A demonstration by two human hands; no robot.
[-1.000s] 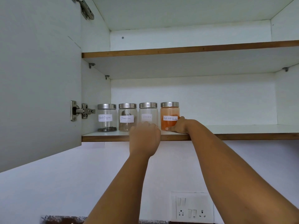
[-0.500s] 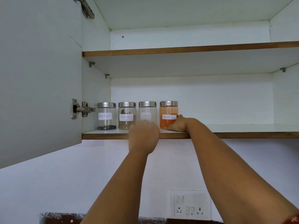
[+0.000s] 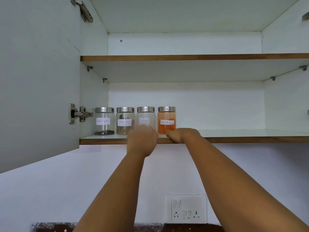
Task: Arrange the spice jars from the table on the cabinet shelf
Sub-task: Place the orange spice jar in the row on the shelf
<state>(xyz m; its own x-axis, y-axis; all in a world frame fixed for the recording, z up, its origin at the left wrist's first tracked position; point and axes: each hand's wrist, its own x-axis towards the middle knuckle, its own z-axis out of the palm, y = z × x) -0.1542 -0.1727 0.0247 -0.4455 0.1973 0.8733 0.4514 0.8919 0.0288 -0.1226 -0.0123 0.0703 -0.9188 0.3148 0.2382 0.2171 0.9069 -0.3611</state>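
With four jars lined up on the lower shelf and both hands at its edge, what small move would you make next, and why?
Probably draw both hands back from the shelf. The four jars, pepper to chilli, stand upright in an even row. The left hand is in front of the cloves jar; the right hand only touches the chilli jar's base.

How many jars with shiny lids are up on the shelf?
4, side by side at the left end of the lower shelf: black pepper jar, cinnamon jar, cloves jar, red chilli powder jar. None seems hidden; the hands cover only the bottoms of two.
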